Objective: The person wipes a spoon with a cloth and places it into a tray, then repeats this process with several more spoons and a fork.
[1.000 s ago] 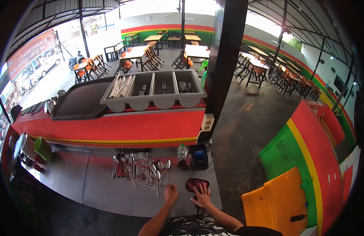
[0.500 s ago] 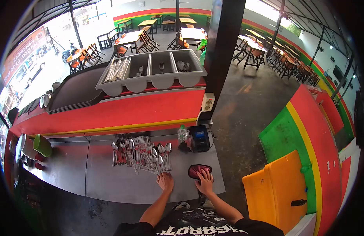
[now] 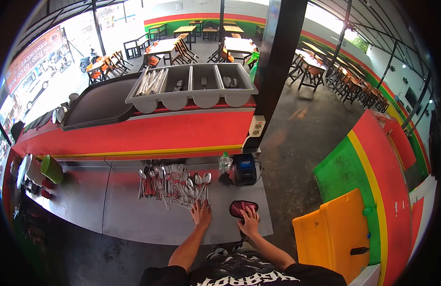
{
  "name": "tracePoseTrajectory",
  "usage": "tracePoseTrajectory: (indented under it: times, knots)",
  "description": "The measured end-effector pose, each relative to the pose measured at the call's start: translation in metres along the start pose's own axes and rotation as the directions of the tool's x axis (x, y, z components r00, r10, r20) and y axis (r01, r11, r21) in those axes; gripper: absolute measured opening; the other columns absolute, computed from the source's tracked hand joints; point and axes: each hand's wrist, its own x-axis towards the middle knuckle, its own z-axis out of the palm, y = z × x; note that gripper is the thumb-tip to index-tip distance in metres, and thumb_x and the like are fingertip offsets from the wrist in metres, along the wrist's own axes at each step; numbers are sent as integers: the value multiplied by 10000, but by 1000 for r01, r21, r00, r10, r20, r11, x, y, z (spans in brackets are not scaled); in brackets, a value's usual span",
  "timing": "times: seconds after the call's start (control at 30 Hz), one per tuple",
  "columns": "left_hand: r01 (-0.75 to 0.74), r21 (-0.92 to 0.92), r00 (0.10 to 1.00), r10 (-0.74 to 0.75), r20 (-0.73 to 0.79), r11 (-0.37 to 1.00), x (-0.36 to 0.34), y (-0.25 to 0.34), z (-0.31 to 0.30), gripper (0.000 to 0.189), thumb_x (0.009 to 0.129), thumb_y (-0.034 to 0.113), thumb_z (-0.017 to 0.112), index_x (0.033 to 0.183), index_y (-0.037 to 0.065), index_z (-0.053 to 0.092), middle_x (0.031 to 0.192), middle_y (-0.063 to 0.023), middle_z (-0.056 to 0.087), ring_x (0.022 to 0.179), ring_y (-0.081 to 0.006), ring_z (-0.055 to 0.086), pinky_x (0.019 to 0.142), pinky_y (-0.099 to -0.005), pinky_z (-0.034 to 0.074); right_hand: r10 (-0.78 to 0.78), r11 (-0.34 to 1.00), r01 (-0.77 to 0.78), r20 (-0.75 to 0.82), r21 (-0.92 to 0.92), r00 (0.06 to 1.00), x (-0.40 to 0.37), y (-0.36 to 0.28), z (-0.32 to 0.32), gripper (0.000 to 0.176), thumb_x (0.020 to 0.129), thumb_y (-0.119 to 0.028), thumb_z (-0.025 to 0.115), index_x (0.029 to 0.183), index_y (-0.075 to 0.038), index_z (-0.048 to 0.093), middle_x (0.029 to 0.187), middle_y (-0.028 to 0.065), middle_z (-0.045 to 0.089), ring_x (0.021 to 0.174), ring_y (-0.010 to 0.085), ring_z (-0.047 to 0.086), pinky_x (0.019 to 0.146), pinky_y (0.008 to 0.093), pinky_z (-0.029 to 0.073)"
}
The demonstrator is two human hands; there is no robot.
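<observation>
On the steel counter [image 3: 130, 214] lies a spread pile of spoons and forks [image 3: 175, 183], many with their bowls toward the back. My left hand [image 3: 201, 215] is at the near right edge of this pile, fingers stretched and apart, fingertips close to the handles; whether they touch cannot be made out. To its right, my right hand [image 3: 249, 221] rests with spread fingers on a dark red pouch [image 3: 236, 208] with a black edge. The fingers lie over the pouch and are not wrapped round it.
A grey cutlery tray [image 3: 182, 98] with four-sided compartments stands on the red ledge beside black serving trays [image 3: 99, 102]. A plastic bottle [image 3: 224, 163] and a black-and-blue device [image 3: 244, 170] stand behind the pouch. A green cup [image 3: 51, 168] is at left, an orange box [image 3: 332, 233] at right.
My left hand has reached slightly forward and its fingers have straightened toward the cutlery. My right hand stays on the pouch. The whole view has shifted slightly.
</observation>
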Motion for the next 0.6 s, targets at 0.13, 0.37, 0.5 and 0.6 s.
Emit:
tracePoseTrajectory:
  times: [0.13,0.37,0.5,0.6]
  knots:
    - [-9,27,1000,9,11,1000,-3,-6,3,435,835,236,651,1255,191,545,1316,-110,474,1256,-328,401,960,-494,351,1,1000,0,-24,6,1000,1,-3,0,577,753,-287,718,1297,-199,546,1444,83,415,1413,327,271,1111,535,213]
    - [1,34,1000,-2,31,999,-3,-8,3,387,825,212,652,1204,169,590,1317,-111,488,1273,-316,397,973,-498,349,1,1000,0,-74,7,997,2,-4,5,529,747,-253,712,1254,-192,574,1413,75,455,1396,324,302,1105,512,224]
    - [-93,47,996,93,7,995,3,-1,5,438,844,204,634,1271,141,561,1401,-109,448,1334,-319,363,1009,-511,329,-14,1000,15,-91,8,996,-1,-3,4,501,757,-253,706,1238,-184,584,1398,76,469,1384,325,319,1098,510,235]
    - [-205,69,979,206,-10,976,4,-7,24,458,864,202,614,1307,116,539,1463,-104,409,1375,-322,334,1036,-514,314,-16,1000,17,-97,7,995,2,-4,3,494,758,-253,707,1233,-183,590,1396,75,473,1381,324,325,1097,504,238]
